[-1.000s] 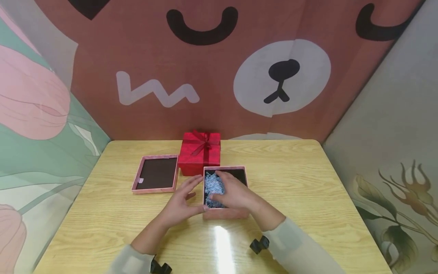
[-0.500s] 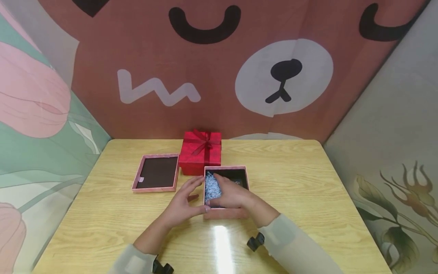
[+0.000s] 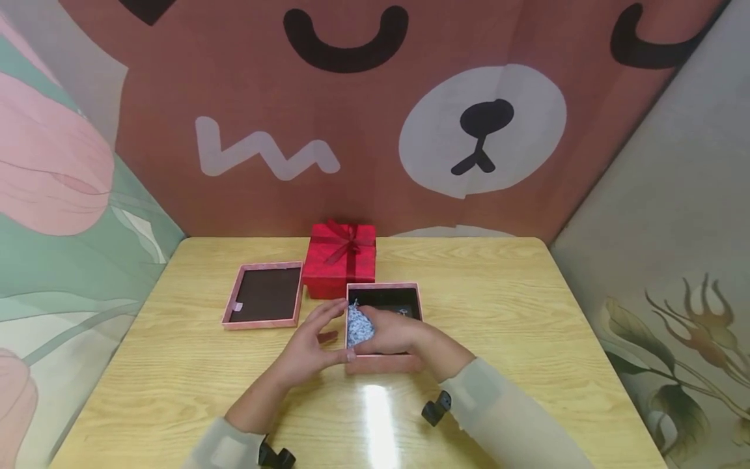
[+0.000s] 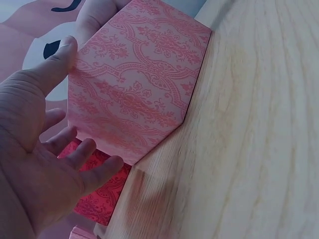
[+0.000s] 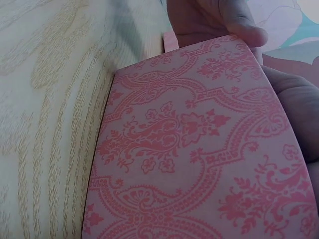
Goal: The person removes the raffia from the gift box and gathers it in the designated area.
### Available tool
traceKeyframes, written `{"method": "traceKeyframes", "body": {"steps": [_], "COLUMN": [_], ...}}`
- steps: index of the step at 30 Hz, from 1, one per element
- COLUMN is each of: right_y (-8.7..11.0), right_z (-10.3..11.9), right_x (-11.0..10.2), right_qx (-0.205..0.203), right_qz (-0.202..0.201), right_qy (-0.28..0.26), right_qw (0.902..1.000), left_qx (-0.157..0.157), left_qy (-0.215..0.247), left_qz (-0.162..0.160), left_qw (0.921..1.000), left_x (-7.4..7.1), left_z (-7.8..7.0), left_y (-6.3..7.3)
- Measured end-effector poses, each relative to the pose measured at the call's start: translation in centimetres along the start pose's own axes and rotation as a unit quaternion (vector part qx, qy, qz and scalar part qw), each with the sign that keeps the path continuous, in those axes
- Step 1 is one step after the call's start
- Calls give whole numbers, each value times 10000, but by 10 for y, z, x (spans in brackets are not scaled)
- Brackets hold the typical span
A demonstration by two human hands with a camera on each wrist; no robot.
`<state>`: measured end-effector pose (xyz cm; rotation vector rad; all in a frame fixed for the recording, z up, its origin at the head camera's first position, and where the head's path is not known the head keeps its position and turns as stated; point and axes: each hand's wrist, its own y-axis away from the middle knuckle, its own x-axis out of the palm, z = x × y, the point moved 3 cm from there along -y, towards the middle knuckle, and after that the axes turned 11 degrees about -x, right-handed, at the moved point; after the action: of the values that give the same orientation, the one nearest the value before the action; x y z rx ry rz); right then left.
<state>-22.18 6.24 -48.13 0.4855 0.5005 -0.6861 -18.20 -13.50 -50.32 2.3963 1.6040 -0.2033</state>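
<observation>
A pink patterned box (image 3: 383,364) stands uncovered, its inside dark. Blue shredded paper (image 3: 359,326) is bunched along its left wall. My right hand (image 3: 394,331) reaches into the box, thumb and fingers around the bunch from the right; some fingertips are hidden. At the box's left side is my left hand (image 3: 307,348), thumb by the near left corner and fingers spread. In the left wrist view that hand's thumb (image 4: 62,57) touches the box edge. The right wrist view mostly shows the box's patterned wall (image 5: 194,144).
A red gift box (image 3: 331,270) with a dark red ribbon bow sits just behind the pink box. Left of it lies a pink-rimmed lid (image 3: 266,296), dark inside face up. All rest on a wooden table (image 3: 498,299) against a printed backdrop.
My right hand has moved left and lower inside the box, squeezing the blue shredded paper against the left wall. More dark bottom shows at the right. The left hand stays in place.
</observation>
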Motion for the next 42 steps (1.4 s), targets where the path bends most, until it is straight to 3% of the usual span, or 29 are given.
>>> {"method": "traceKeyframes", "body": {"steps": [13, 33, 42], "right_y": [1, 4, 12], "right_z": [-2, 0, 8], "right_x": [-1, -6, -19], "right_qx": [-158, -365, -369], "right_qz": [-7, -251, -440], "right_qy": [-330, 91, 229], "right_qw": [9993, 9990, 9981], "left_qx": [61, -114, -225], "left_qy": [-212, -737, -884], "left_qz": [-71, -60, -115], "left_qw": [9997, 9972, 9958], "left_x": [-1, -5, -6], "left_z": [2, -4, -5], "left_y": [-2, -2, -1]}}
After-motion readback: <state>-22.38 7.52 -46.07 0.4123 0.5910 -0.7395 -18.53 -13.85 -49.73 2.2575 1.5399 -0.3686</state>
